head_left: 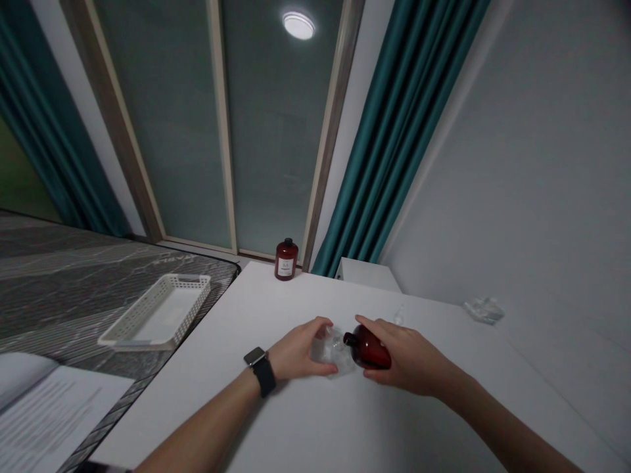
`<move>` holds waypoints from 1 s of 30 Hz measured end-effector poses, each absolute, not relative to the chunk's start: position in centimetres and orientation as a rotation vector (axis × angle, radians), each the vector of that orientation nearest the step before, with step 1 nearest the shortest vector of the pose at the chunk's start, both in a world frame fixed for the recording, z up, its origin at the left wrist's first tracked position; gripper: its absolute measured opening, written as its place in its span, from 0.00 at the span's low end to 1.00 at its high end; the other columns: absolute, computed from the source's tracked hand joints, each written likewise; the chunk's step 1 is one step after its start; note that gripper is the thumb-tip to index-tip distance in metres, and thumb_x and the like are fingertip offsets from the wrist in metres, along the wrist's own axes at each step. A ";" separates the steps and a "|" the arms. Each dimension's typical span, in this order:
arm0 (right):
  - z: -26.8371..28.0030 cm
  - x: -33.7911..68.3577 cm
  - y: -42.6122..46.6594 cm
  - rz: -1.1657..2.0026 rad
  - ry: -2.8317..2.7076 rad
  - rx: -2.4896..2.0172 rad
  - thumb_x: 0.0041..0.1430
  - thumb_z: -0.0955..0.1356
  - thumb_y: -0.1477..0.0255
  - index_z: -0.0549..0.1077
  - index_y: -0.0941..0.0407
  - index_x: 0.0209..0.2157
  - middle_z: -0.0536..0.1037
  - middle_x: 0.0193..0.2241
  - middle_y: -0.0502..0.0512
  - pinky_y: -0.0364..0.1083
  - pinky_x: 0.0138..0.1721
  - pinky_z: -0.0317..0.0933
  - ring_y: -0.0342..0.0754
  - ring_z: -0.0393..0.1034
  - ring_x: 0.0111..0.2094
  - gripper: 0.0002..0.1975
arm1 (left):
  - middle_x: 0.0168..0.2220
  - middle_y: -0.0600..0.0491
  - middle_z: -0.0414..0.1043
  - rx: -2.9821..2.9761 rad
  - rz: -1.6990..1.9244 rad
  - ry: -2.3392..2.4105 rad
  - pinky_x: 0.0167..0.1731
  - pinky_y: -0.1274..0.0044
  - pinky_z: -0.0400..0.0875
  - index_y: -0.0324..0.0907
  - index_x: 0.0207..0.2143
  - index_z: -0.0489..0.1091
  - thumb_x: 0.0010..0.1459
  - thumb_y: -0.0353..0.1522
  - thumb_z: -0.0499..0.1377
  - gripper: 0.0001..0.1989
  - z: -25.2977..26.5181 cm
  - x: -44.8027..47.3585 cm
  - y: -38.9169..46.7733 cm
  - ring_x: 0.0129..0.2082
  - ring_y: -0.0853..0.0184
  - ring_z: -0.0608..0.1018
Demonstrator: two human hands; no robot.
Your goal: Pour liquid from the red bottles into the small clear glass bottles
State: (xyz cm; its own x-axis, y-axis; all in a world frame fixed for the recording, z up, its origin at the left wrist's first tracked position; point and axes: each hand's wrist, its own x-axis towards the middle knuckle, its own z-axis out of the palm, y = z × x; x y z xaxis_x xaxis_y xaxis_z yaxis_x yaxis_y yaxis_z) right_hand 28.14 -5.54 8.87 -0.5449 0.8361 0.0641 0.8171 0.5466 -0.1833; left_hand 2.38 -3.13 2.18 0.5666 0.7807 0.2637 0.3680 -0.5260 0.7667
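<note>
My right hand [401, 355] grips a dark red bottle [371, 348] with a black cap. The bottle lies tilted on its side, its cap facing left. Just left of the cap, my left hand [300, 348], with a watch on the wrist, curls its thumb and fingers around crumpled clear plastic [332, 351] that looks like a bag. The plastic reaches up to the bottle's neck; whether they are joined, I cannot tell. A second dark red bottle [286, 260] with a black cap and white label stands upright at the table's far edge.
The white table [236, 315] fills the middle. Crumpled clear plastic wrap [484, 310] lies at its right back, and a small clear piece [398, 315] sits behind my right hand. To the left, a white basket [162, 309] and an open book [64, 407] rest on a grey patterned surface.
</note>
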 end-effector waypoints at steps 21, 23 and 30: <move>9.6 27.9 -5.3 0.211 -2.678 -1.440 0.49 0.72 0.64 0.57 0.52 0.64 0.74 0.53 0.63 0.58 0.48 0.67 0.62 0.72 0.50 0.41 | 0.46 0.46 0.74 2.132 0.789 0.933 0.46 0.67 0.70 0.42 0.52 0.62 0.44 0.36 0.71 0.34 2.2 2.5 -3.1 0.45 0.56 0.76; 9.6 27.8 -5.3 0.220 -2.688 -1.452 0.49 0.72 0.64 0.57 0.53 0.64 0.74 0.53 0.63 0.58 0.48 0.66 0.62 0.72 0.50 0.42 | 0.47 0.46 0.73 2.128 0.792 0.926 0.46 0.67 0.70 0.42 0.52 0.61 0.44 0.37 0.71 0.34 2.1 2.4 -3.0 0.46 0.56 0.77; 9.6 27.9 -5.2 0.205 -2.700 -1.446 0.49 0.72 0.63 0.57 0.52 0.64 0.74 0.53 0.63 0.58 0.48 0.66 0.62 0.72 0.50 0.42 | 0.47 0.47 0.74 2.124 0.802 0.904 0.46 0.68 0.70 0.42 0.52 0.61 0.45 0.37 0.71 0.34 1.8 2.3 -2.9 0.45 0.57 0.77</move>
